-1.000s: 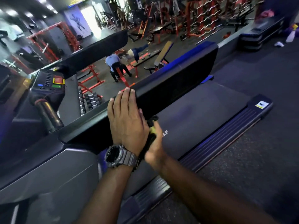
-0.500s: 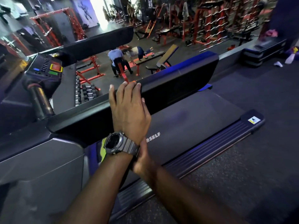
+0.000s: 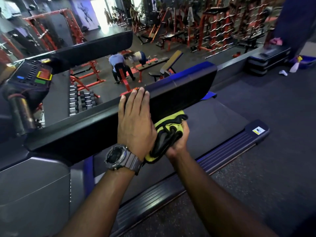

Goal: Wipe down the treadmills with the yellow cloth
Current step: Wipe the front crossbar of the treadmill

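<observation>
A black treadmill fills the view, with its padded side handrail (image 3: 179,89) running across the middle and the dark belt (image 3: 213,127) below it. My left hand (image 3: 135,122), a grey watch on its wrist, lies flat on the rail with fingers together and over the top edge. My right hand (image 3: 179,142) is just under the rail, closed around a bunched yellow cloth (image 3: 166,132) with black trim. The cloth touches the rail's underside. The control console (image 3: 32,77) sits at the left.
The treadmill's ribbed side step (image 3: 227,151) runs along the belt, with dark rubber floor to the right. Beyond the rail, two people sit by a bench (image 3: 123,65), with dumbbell racks (image 3: 82,100) and orange weight frames. A spray bottle (image 3: 295,65) stands at far right.
My right hand has slid out to the right from under the left wrist, bringing the yellow cloth into full view along the rail's underside. The left hand stays on the rail.
</observation>
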